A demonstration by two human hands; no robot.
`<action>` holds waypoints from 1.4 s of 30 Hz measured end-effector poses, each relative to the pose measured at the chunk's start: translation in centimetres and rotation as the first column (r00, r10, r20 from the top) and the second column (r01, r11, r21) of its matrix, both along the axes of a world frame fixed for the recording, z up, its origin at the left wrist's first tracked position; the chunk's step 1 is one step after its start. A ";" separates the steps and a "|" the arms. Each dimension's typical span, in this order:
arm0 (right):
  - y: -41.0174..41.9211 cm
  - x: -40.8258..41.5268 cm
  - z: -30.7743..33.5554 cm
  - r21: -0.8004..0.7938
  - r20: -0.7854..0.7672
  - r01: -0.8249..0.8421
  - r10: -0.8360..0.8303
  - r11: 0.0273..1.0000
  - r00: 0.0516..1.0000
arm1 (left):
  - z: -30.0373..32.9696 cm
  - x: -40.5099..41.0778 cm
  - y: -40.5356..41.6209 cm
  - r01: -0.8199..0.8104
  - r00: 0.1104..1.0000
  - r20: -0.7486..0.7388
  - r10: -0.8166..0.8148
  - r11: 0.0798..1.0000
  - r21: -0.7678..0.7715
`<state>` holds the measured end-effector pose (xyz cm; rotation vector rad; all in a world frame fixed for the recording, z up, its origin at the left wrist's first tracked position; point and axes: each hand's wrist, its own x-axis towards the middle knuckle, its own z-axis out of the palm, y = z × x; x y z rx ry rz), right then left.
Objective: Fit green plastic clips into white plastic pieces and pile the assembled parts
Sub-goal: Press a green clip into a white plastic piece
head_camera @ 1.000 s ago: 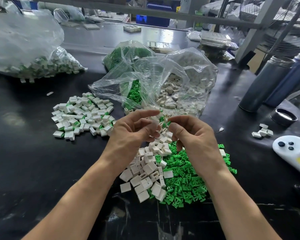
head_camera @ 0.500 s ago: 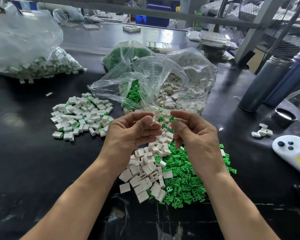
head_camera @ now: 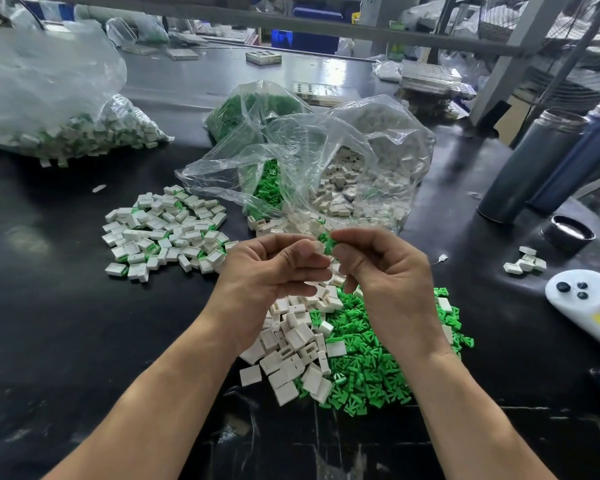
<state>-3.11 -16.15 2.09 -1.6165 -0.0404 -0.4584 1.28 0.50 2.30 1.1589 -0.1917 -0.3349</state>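
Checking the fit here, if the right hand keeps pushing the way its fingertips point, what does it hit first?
Probably the white piece pinched by the left hand. The right hand holds a green clip aimed at it, almost touching; depth is unclear.

Green clip [head_camera: 329, 244] pinched at right fingertips, touching white piece [head_camera: 318, 247] at left fingertips, seemingly part-inserted. Loose white pieces [head_camera: 291, 344] beside green clips [head_camera: 364, 368]; assembled pile [head_camera: 163, 233] left.

assembled pile [head_camera: 163, 230] left | bags [head_camera: 326, 161] behind | loose parts [head_camera: 326, 348] under hands [head_camera: 326, 268]

Both hands [head_camera: 329, 268] raised — fingers [head_camera: 302, 249] pinched
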 end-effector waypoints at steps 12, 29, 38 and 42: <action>0.1 -0.1 -0.1 -0.116 -0.019 0.027 -0.029 0.993 0.999 | -0.1 0.0 -0.1 0.034 0.999 0.039 -0.036 0.998 0.052; -0.1 0.1 -0.2 -0.044 -0.128 -0.052 0.046 0.998 0.991 | -0.5 0.2 0.0 -0.006 0.993 0.118 -0.009 0.992 0.125; 0.2 -0.1 -0.3 -0.326 -0.123 0.023 -0.067 0.945 0.990 | -0.8 0.3 0.1 -0.060 0.983 0.181 0.023 0.978 0.201; 0.4 -0.2 -0.1 -0.407 -0.093 0.069 -0.116 0.911 0.989 | -1.1 0.3 -0.3 -0.101 0.977 0.207 0.054 0.970 0.221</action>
